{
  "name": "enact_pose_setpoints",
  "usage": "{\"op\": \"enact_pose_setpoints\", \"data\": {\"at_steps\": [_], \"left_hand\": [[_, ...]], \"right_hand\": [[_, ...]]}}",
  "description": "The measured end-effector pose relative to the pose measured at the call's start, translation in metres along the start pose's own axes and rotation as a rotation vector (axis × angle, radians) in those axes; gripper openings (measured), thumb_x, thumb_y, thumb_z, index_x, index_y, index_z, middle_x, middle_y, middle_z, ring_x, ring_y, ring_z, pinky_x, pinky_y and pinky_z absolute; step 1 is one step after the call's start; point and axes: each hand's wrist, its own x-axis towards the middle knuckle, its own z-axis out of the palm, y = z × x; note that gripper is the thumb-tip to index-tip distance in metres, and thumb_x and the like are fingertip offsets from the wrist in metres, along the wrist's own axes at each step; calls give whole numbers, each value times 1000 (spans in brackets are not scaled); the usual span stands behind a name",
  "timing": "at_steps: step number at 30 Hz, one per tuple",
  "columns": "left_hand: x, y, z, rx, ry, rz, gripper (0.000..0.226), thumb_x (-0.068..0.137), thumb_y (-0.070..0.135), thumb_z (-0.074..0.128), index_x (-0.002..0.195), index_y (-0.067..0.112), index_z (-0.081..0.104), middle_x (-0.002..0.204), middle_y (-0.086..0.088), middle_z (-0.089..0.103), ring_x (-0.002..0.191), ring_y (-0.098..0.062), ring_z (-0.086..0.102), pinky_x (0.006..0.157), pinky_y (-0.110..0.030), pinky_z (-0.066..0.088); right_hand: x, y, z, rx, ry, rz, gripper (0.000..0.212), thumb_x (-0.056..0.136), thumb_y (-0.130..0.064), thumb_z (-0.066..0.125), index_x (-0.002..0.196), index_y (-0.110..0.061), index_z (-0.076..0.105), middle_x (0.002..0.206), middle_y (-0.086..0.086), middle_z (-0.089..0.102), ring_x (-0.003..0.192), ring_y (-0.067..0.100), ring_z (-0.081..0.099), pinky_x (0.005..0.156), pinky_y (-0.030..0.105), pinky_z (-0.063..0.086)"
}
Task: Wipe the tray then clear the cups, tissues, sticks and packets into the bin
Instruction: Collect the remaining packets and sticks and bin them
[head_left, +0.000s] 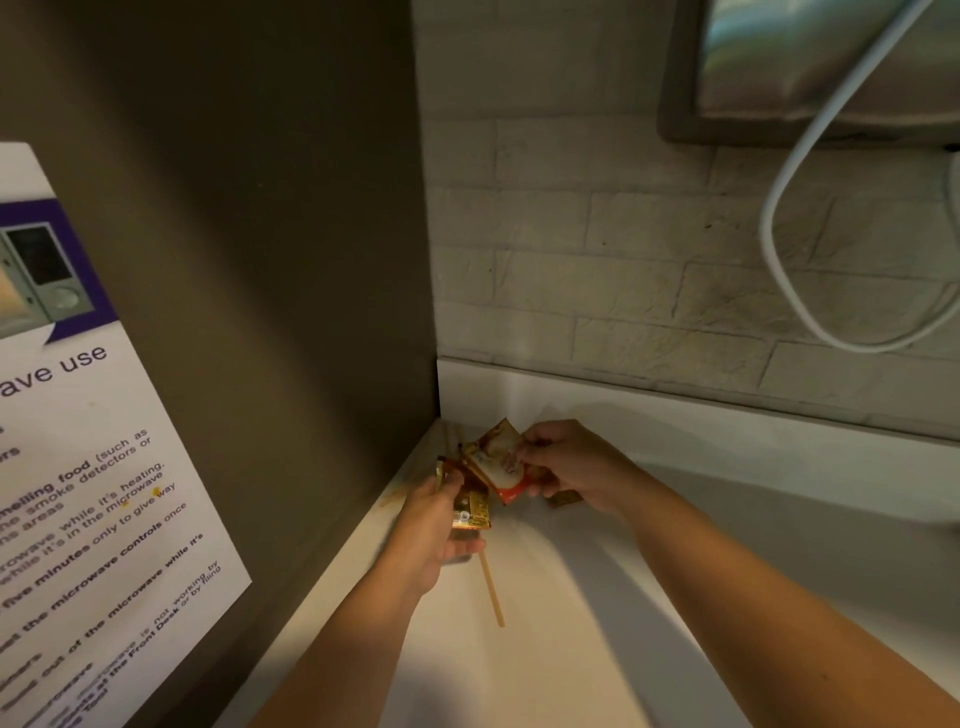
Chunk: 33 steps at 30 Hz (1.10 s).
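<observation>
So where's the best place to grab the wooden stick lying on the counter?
Probably the free near end of the stick, pinched across its thin width from above. It lies flat on the counter, and its far end disappears under the left hand.

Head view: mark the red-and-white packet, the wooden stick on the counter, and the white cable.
Red-and-white packet (500, 464), head view: the middle of its printed face.
Wooden stick (492, 590), head view: mid-shaft, below the left hand (434, 540).
White cable (769, 236), head view: the left side of its hanging loop.
</observation>
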Motion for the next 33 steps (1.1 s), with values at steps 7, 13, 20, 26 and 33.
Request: {"op": "enact_pose_setpoints", "data": {"at_steps": [7, 13, 20, 26, 33], "left_hand": [[1, 0, 0, -19, -58, 29, 33, 92, 45, 50, 113, 19, 57, 97, -13, 70, 72, -26, 66, 67, -32, 49], [0, -4, -11, -82, -1, 18, 24, 87, 8, 63, 107, 19, 56, 111, -16, 65, 81, -26, 65, 53, -27, 54], [8, -5, -19, -153, 32, -19, 25, 86, 8, 63, 108, 17, 53, 116, -18, 63, 99, -32, 64, 49, -26, 53], [14, -7, -23, -172, 3, -45, 31, 89, 9, 59, 118, 13, 50, 120, -18, 60, 102, -33, 62, 59, -31, 52], [16, -10, -24, -141, -22, -30, 41, 88, 9, 61, 126, 17, 48, 125, -17, 58, 110, -35, 60, 69, -36, 56]], "right_hand": [[-6, 9, 32, -64, -18, -2, 3, 92, -17, 57, 90, -16, 59, 74, -1, 59, 53, 3, 55, 45, 13, 40], [16, 34, 17, -330, 308, -27, 19, 85, -20, 62, 99, -10, 69, 99, 7, 67, 93, 21, 62, 73, 25, 50], [36, 51, -10, -767, 394, 298, 59, 81, -34, 66, 131, -10, 43, 135, 12, 36, 124, 31, 37, 100, 38, 36], [41, 56, -17, -563, 239, 290, 64, 72, -24, 79, 122, 0, 48, 122, 16, 55, 112, 29, 55, 78, 27, 44], [37, 60, -13, -519, 219, 191, 44, 72, -15, 77, 109, 2, 59, 107, 15, 61, 88, 19, 54, 49, 18, 34]]}}
